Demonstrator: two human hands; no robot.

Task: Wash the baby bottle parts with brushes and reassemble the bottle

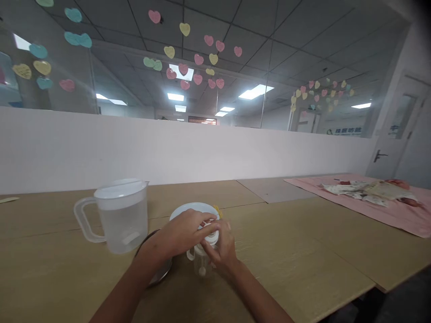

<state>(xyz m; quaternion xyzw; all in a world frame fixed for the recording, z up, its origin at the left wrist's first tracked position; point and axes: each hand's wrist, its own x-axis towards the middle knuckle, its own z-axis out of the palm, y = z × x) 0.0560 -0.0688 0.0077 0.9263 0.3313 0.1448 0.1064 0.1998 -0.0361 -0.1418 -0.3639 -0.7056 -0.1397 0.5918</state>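
**Both hands on a small clear bottle at the wooden counter**

Office glass fills the back of our view: a long pane dotted with paper hearts (pixel 198 58) in pink, yellow and teal sits on a low white partition wall (pixel 188 148), and ceiling lights show through it. Below the wall runs the wooden counter (pixel 303 260), made of several boards laid edge to edge. Far to our right a pink cloth (pixel 397 215) covers part of it, with some patterned fabric and a doll-like shape lying on top; those are too blurred for us to tell more.

Closer in, to our left, stands a clear plastic pitcher (pixel 123 217) with a white lid, its handle turned left and water filling most of it. Just right of it we see a round white lid or bowl (pixel 188 210), partly hidden behind our hands, and the dark rim of a metal dish (pixel 161 271) showing under our left wrist.

Between those things, near the counter's middle, stands a small clear bottle (pixel 201 262) with a little handle. Our left hand (pixel 183 233) lies over its top, the grip curled around the white cap. Our right hand (pixel 222 249) meets it from the other side, its grip narrow, fingertips pinched on the same cap and neck. Both hands touch each other there.
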